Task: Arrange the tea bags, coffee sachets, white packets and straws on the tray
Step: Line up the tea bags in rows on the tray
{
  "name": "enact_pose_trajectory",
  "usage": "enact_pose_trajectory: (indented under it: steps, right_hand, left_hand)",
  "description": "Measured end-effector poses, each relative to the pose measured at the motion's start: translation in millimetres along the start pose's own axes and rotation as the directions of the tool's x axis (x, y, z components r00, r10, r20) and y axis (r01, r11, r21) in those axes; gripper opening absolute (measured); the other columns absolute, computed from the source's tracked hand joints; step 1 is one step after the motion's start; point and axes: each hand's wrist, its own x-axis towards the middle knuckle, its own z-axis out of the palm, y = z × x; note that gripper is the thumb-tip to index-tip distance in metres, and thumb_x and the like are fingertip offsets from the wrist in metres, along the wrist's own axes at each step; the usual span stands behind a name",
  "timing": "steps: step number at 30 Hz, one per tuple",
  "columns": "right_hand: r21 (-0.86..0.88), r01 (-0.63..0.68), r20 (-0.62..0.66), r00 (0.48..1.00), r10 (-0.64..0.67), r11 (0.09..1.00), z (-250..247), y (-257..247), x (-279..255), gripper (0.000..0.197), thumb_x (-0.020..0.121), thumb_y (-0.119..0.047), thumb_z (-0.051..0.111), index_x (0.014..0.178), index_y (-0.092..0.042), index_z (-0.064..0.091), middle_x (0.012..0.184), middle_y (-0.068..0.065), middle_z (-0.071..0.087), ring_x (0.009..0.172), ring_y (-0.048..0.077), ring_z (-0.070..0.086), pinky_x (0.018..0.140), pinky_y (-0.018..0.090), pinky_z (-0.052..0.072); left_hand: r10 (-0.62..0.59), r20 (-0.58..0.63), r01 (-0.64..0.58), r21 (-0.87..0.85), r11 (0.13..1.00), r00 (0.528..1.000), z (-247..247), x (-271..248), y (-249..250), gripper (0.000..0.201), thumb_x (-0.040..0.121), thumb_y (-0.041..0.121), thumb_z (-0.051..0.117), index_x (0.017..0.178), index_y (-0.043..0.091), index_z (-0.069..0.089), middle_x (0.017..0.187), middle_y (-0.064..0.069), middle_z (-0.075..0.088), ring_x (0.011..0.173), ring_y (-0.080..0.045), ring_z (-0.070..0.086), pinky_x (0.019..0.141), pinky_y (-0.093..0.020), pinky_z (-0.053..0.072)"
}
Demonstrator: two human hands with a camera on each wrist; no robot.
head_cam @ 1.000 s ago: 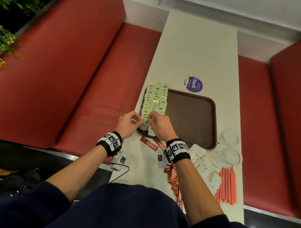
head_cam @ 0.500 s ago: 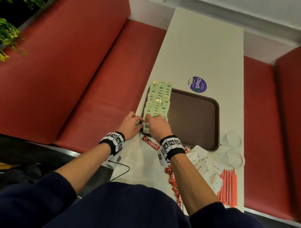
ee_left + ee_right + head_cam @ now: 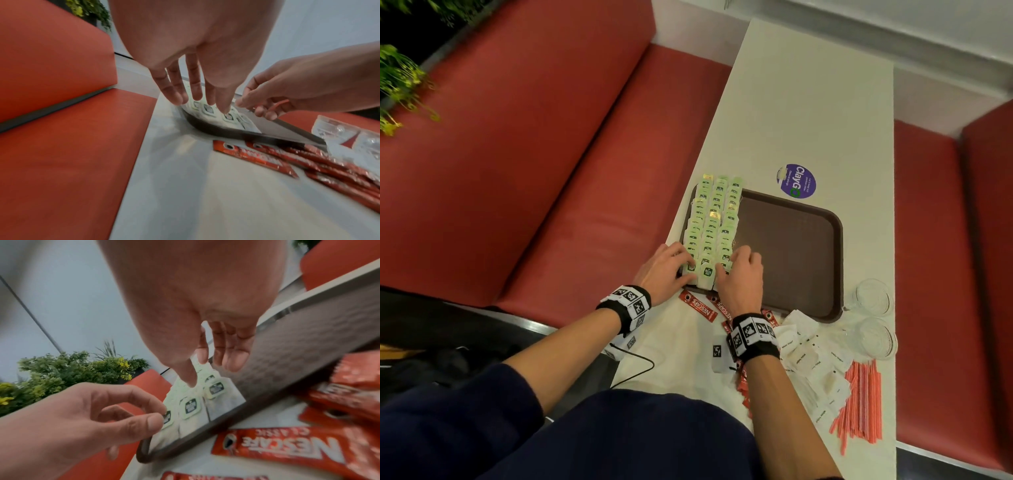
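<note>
While the tea bags [image 3: 714,226] lie in three overlapped columns along the tray [image 3: 804,260] left side, the nearest row is pressed by the left hand [image 3: 666,270] with fingers straight; the right hand [image 3: 739,274], loosely spread, apparently grips nothing. Rows could be fanned apart by a sideways drag. Coffee sachets [image 3: 698,306] wait just beside the tray.

Dark navy sleeves [image 3: 458,407], black wristbands [image 3: 755,337] bearing white, seemingly coded, square-patterned tags.

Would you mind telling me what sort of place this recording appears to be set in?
Probably a cafe or canteen booth: red padded bench seats flank a narrow white table, which carries a brown serving tray and a round ClayGo sticker.
</note>
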Motion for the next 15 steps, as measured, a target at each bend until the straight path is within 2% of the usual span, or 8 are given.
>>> enact_pose_trajectory:
  steps: [3, 6, 8, 12, 15]
  right_hand:
    - [0.023, -0.081, 0.077, 0.994, 0.079, 0.996, 4, 10, -6, 0.044, 0.093, -0.032, 0.083, 0.114, -0.018, 0.047, 0.122, 0.004, 0.051, 0.101, 0.025, 0.058, 0.086, 0.036, 0.051]
    - [0.064, -0.091, 0.125, 0.989, 0.082, 0.994, 9, 10, -10, 0.038, 0.095, -0.025, 0.082, 0.113, -0.018, 0.048, 0.12, 0.001, 0.052, 0.102, 0.022, 0.058, 0.09, 0.037, 0.055]
    - [0.084, -0.072, 0.124, 0.99, 0.061, 0.994, 10, 10, -10, 0.036, 0.095, -0.023, 0.082, 0.111, -0.019, 0.049, 0.118, 0.0, 0.052, 0.102, 0.02, 0.057, 0.092, 0.039, 0.055]
    - [0.144, -0.101, 0.091, 0.992, 0.088, 0.984, 4, 18, -9, 0.039, 0.092, -0.028, 0.086, 0.11, -0.022, 0.051, 0.117, -0.004, 0.053, 0.101, 0.015, 0.055, 0.089, 0.03, 0.047]
    - [0.176, -0.121, 0.067, 0.992, 0.11, 0.977, 5, 25, -9, 0.033, 0.094, -0.032, 0.084, 0.105, -0.023, 0.055, 0.113, -0.005, 0.053, 0.098, 0.014, 0.056, 0.089, 0.033, 0.052]
  left_hand:
    - [0.05, -0.002, -0.049, 0.099, 0.994, 0.999, 4, 2, 2, 0.029, 0.095, 0.043, 0.078, 0.116, 0.023, 0.073, 0.121, 0.006, 0.061, 0.107, -0.019, 0.049, 0.08, -0.037, 0.052]
    - [0.038, -0.028, -0.033, 0.143, 0.989, 0.999, 5, 4, 2, 0.027, 0.094, 0.038, 0.08, 0.115, 0.023, 0.074, 0.119, 0.005, 0.062, 0.106, -0.02, 0.05, 0.079, -0.037, 0.051]
    - [0.023, -0.024, -0.019, 0.15, 0.988, 0.999, 5, 5, 1, 0.027, 0.094, 0.039, 0.08, 0.115, 0.024, 0.073, 0.12, 0.006, 0.061, 0.106, -0.019, 0.049, 0.08, -0.036, 0.051]
    - [0.009, -0.007, -0.008, 0.146, 0.989, 1.0, 4, 5, -1, 0.029, 0.095, 0.043, 0.078, 0.117, 0.026, 0.072, 0.122, 0.006, 0.059, 0.107, -0.017, 0.047, 0.082, -0.035, 0.052]
    - [-0.001, -0.021, 0.004, 0.105, 0.994, 1.0, 4, 4, 1, 0.027, 0.097, 0.044, 0.075, 0.117, 0.025, 0.072, 0.123, 0.006, 0.058, 0.108, -0.016, 0.048, 0.083, -0.036, 0.053]
